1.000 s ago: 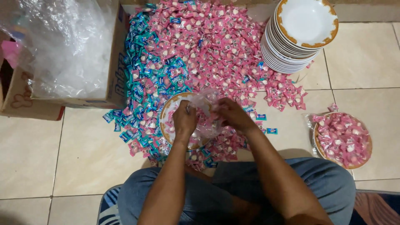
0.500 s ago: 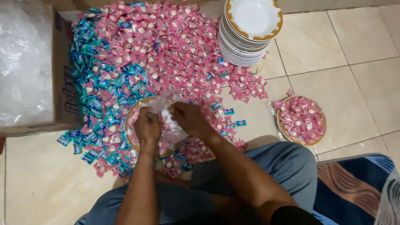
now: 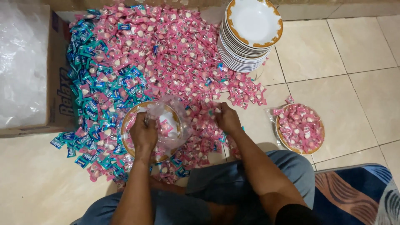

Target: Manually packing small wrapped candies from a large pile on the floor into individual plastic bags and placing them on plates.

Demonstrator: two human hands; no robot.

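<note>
The left hand (image 3: 143,132) has its fingers closed on the edge of a clear plastic bag (image 3: 168,121), holding it open over a gold-rimmed plate (image 3: 128,125) on the floor (image 3: 33,175). Just right of the bag, the right hand (image 3: 227,118) has its fingers curled down into the pink candies (image 3: 166,54); whether they pinch any cannot be told. Beyond lie blue candies (image 3: 89,91), stacked plates (image 3: 250,33), a filled plate (image 3: 300,129) and a cardboard box (image 3: 58,91).

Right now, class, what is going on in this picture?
A person sits on a tiled floor by a heap of pink and blue wrapped candies. The left hand holds a clear plastic bag over a plate. The right hand reaches into the candies. A filled plate and stacked empty plates sit nearby.
</note>
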